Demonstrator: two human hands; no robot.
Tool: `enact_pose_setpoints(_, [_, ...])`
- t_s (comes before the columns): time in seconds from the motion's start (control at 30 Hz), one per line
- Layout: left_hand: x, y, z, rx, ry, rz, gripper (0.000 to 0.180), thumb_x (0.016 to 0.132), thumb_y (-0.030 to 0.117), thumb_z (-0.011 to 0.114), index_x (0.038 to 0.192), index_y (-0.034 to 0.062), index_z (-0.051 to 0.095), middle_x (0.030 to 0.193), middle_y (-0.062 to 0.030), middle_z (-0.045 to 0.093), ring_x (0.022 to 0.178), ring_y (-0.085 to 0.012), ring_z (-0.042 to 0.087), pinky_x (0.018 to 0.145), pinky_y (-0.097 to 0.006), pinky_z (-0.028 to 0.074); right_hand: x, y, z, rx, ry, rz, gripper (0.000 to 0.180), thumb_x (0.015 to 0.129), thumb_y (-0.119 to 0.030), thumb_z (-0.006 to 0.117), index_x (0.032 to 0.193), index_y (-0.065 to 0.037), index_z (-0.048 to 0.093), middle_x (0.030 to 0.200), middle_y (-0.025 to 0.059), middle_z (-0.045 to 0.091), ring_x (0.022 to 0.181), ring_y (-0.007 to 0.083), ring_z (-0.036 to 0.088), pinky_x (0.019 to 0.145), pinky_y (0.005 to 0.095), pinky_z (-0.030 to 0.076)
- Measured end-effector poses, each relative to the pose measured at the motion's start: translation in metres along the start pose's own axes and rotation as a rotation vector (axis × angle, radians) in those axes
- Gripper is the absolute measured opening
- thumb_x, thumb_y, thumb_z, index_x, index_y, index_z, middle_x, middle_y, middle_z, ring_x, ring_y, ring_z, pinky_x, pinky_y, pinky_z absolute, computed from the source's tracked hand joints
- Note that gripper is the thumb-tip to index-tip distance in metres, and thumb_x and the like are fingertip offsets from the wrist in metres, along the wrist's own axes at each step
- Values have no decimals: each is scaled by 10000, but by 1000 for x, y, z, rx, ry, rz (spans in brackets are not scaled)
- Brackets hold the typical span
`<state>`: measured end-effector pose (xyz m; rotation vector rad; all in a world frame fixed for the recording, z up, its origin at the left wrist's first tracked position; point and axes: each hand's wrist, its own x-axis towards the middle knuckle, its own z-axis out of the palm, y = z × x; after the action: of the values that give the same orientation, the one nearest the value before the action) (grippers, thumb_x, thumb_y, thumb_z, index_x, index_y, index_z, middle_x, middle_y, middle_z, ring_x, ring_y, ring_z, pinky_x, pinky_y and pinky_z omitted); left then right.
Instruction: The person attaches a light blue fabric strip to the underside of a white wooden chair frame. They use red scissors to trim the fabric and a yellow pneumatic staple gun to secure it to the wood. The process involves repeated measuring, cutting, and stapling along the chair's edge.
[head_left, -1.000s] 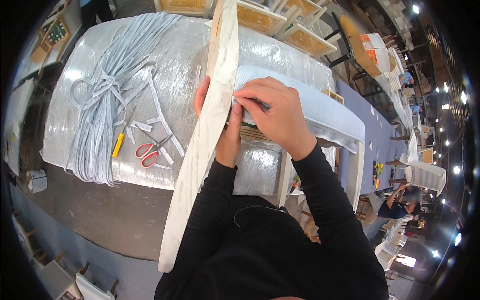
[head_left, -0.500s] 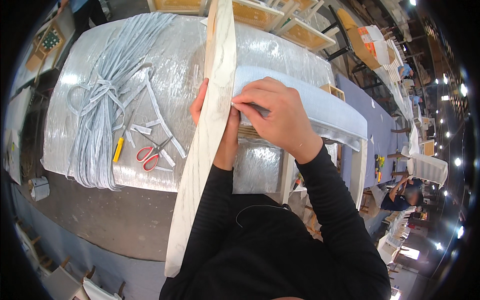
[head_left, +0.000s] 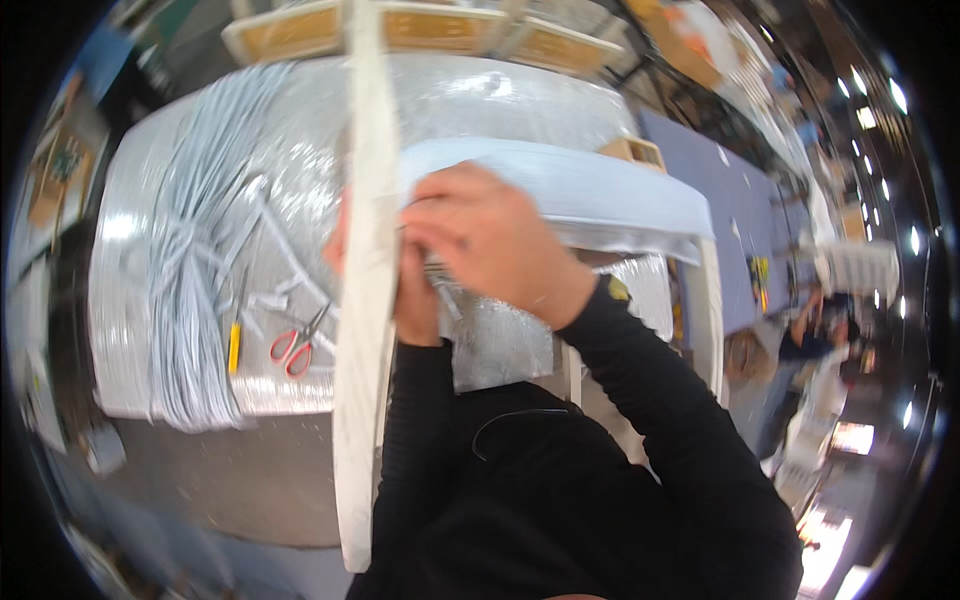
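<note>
In the head view, what I'd watch first is the join where the white post (head_left: 365,330) meets the near corner of the light blue padded seat (head_left: 570,185). Only fingertips are working there, so a slip seems the likeliest trouble: a small purchase on slick fabric or a painted edge could give way suddenly. The post runs long, its near end reaching back beside the person's body, so if the steadying grip loosened, I'd expect the post to swing or lean. A swing to the left could also sweep the red-handled scissors (head_left: 290,352), which lie on the plastic-wrapped desk (head_left: 130,360) near the post, beside a yellow-handled tool (head_left: 235,345) and a bundle of pale strips (head_left: 190,290). Fingers could get nipped, too, if post and seat came together.

As for pose, the left hand (head_left: 418,300) comes up from below and wraps the post from behind: fingers show on its left side, thumb and palm on its right, curled round it. The right hand (head_left: 490,240) reaches in from the right, wrist bent, knuckles up, thumb and forefinger drawn narrow at the post's right edge. Everything is smeared there, so I can't fairly tell whether anything is between them. Both forearms, in black sleeves (head_left: 680,420), angle inward, meeting over the corner.
</note>
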<state>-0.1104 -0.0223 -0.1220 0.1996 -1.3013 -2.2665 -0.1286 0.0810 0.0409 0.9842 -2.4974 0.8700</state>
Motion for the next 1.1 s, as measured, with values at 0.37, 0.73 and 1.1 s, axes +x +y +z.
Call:
enact_pose_setpoints(0.37, [36,24,1,97,-18,148,668,992,344,679,1457,-123,570,1511,-243,580,1326,-326,599,1184,-419,418,-416,63,37,60,296,1050,366,948,-175,733,1302,-82,731,1300,199,684,1251,380,638,1080,448,517])
enact_pose_setpoints(0.73, [29,16,-12,183,-23,70,659,1024,460,583,1473,-23,590,1517,-186,593,1398,-313,542,1230,-435,348,-511,172,24,-288,286,1302,631,788,-192,793,1371,-43,601,1231,247,601,1160,447,613,1001,521,524])
enact_pose_setpoints(1.1, [23,5,-5,130,61,116,375,1061,264,641,1302,-20,684,1337,-100,697,1284,-192,613,1142,-351,432,-532,124,51,-39,290,1283,523,840,-125,829,1270,5,560,1194,217,620,1178,437,603,1022,508,481])
